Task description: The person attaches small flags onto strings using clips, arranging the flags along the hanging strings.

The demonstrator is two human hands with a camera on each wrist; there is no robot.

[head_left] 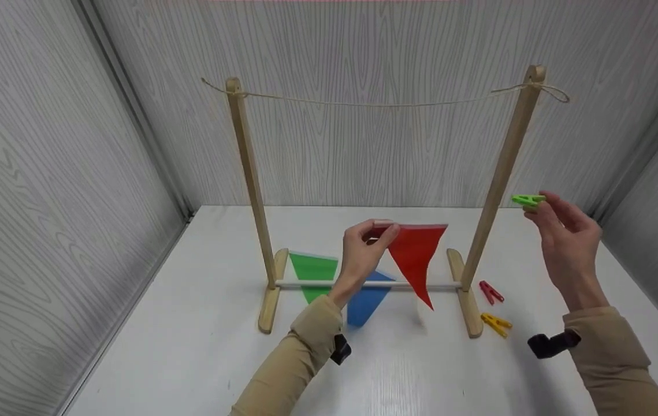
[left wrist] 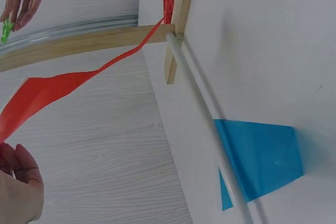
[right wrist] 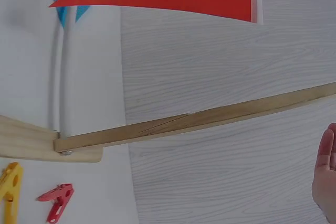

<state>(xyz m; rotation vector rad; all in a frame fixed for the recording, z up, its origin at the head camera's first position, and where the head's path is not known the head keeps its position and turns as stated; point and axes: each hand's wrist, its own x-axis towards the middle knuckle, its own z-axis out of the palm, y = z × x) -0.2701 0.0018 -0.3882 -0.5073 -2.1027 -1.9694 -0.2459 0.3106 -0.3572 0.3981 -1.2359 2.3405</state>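
Observation:
My left hand (head_left: 364, 254) pinches a red triangular pennant (head_left: 418, 254) by the left end of its pale top edge; the point hangs down in front of the white crossbar. Out to the right, beyond the right post, my right hand (head_left: 570, 245) holds a green clothespin (head_left: 528, 200) between thumb and fingers. In the right wrist view only part of the right hand (right wrist: 326, 177) shows at the edge, with the clothespin out of frame. A string (head_left: 363, 105) sags between the tops of two wooden posts, above both hands, with nothing hanging on it.
A green pennant (head_left: 312, 268) and a blue pennant (head_left: 370, 297) lie on the white table (head_left: 190, 346) by the crossbar (head_left: 305, 283). Right of the stand's right foot (head_left: 470, 312) are a red clothespin (head_left: 490, 292) and a yellow clothespin (head_left: 496, 324). Grey panels (head_left: 363, 162) enclose the table.

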